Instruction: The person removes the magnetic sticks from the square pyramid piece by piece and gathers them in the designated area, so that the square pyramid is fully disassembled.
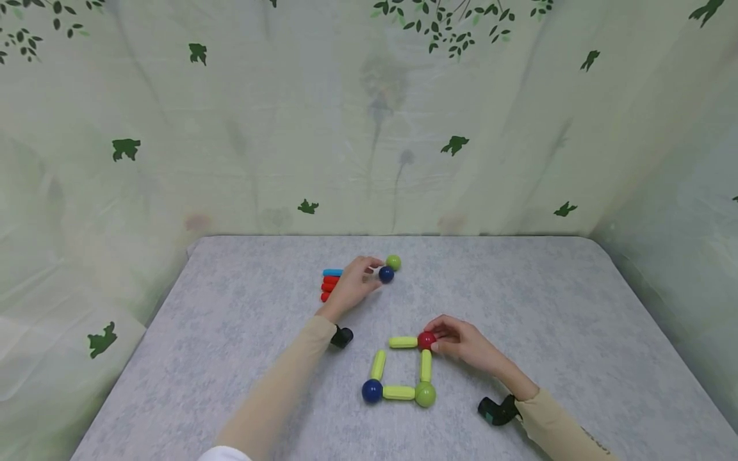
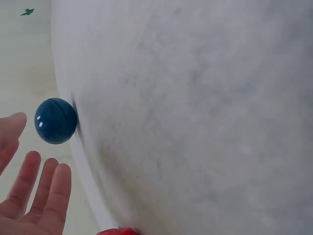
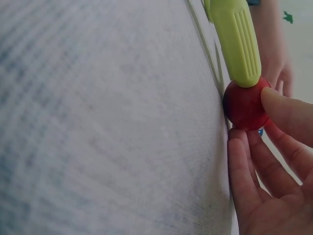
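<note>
My right hand [image 1: 466, 346] pinches a red ball [image 1: 426, 340] between thumb and fingers at the corner of a frame of sticks and balls. From that ball, one yellow-green stick [image 1: 403, 342] points left and another yellow-green stick [image 1: 426, 366] runs down to a green ball [image 1: 425, 394]. A bottom stick [image 1: 399, 392] links it to a blue ball [image 1: 371, 391], which bears a slanted stick [image 1: 378, 365]; the top left corner has no ball. Farther back, my left hand [image 1: 357, 282] reaches toward a dark blue ball [image 2: 56, 121], its fingers spread and apart from it.
Right behind the dark blue ball sits a second green ball [image 1: 393, 262]. Several red sticks [image 1: 329, 287] and a blue stick [image 1: 332, 273] lie left of my left hand, partly covered by it. A printed curtain [image 1: 346, 128] hangs beyond the table's back edge.
</note>
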The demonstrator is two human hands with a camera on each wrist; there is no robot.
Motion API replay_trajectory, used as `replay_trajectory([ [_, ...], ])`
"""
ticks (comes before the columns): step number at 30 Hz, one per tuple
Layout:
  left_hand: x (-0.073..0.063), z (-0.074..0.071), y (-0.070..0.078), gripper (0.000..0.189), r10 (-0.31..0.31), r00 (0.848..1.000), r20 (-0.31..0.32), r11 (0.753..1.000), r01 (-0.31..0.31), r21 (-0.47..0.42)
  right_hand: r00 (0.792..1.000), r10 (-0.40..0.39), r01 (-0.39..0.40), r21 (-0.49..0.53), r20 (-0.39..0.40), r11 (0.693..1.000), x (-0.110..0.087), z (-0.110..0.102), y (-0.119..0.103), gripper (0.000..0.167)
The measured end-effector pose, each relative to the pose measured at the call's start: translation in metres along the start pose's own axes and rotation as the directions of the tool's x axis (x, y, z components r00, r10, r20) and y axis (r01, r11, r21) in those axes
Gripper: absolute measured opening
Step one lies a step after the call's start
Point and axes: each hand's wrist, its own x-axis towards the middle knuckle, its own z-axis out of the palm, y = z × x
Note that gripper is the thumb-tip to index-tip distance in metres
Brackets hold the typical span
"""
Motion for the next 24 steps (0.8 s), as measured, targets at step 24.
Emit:
replay_trajectory([
  [24, -0.076, -0.013, 0.015, 0.032, 0.125, 0.925, 0.359, 0.979, -0.055, -0.198, 1.000, 0.010, -0.010, -0.027, -0.002, 1.000, 0.001, 0.000, 0.000, 0.026],
])
